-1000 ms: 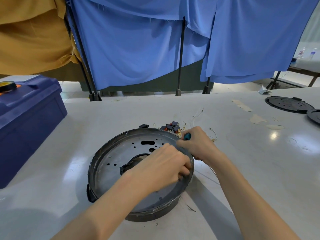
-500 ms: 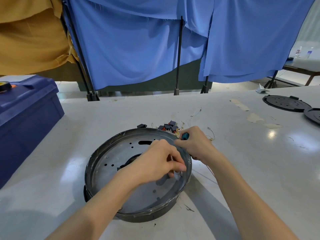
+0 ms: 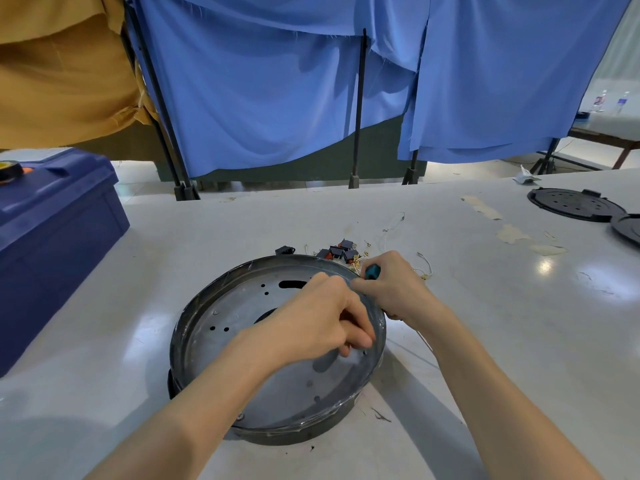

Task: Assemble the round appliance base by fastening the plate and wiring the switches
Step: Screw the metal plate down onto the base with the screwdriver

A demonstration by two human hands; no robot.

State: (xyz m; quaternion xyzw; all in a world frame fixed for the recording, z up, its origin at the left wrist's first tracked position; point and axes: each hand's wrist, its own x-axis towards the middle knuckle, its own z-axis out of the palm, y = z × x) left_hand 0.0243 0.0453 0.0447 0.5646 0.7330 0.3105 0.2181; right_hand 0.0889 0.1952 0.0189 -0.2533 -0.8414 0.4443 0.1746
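Observation:
The round dark appliance base [image 3: 214, 327] lies on the white table [image 3: 485, 323], with a grey perforated metal plate [image 3: 304, 386] seated inside it. My left hand [image 3: 322, 323] hovers over the plate's right side, fingers curled and pinched near a hole; what it pinches is too small to see. My right hand [image 3: 394, 289] grips a teal-handled screwdriver [image 3: 373, 271] at the base's far right rim; its shaft is hidden. Several small black and red switches [image 3: 337, 253] and loose wires [image 3: 424, 265] lie just beyond the base.
A dark blue plastic box [image 3: 52, 237] stands at the left, with a roll of tape [image 3: 8, 168] on top. Two black round covers [image 3: 575, 204] lie at the far right. Blue curtains on black stands hang behind the table.
My left hand has slid slightly toward the plate's right edge and lower, fingers pinching down at the plate. The right hand keeps hold of the screwdriver at the rim.

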